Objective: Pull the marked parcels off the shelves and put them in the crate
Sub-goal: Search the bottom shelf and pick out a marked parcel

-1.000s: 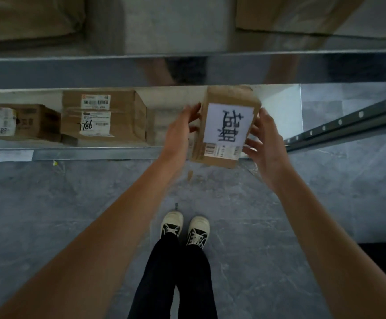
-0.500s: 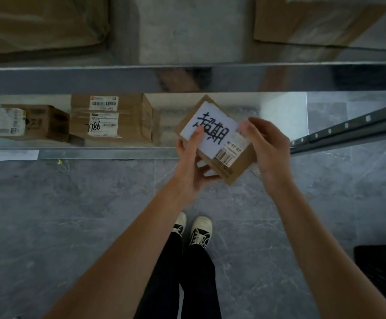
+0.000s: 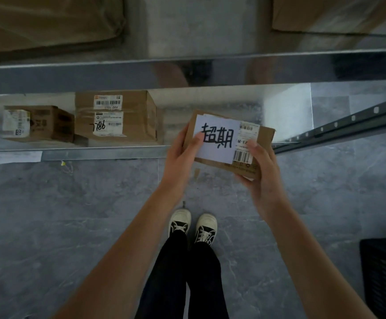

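I hold a small brown cardboard parcel point(image 3: 254, 155) in front of the low shelf, its face turned up toward me. A white paper slip with large black handwritten characters covers most of that face, and a barcode label sits to its right. My left hand point(image 3: 180, 155) grips the parcel's left edge, thumb pressed on the slip. My right hand point(image 3: 264, 178) holds the right edge and underside, thumb on the barcode label. A dark crate point(image 3: 385, 277) shows at the lower right corner of the view, only partly in frame.
The low metal shelf point(image 3: 95, 155) holds two other brown parcels: one with stacked labels point(image 3: 116, 116) and a smaller one point(image 3: 37, 123) to its left. An upper shelf rail point(image 3: 187, 70) crosses above, with boxes on it. A dark perforated rail point(image 3: 348, 123) slants at right. My feet stand on grey floor.
The parcel has been turned from tilted to nearly level, label upright toward me, and has shifted slightly right. My left thumb now rests on the slip and my right hand cups the right end.
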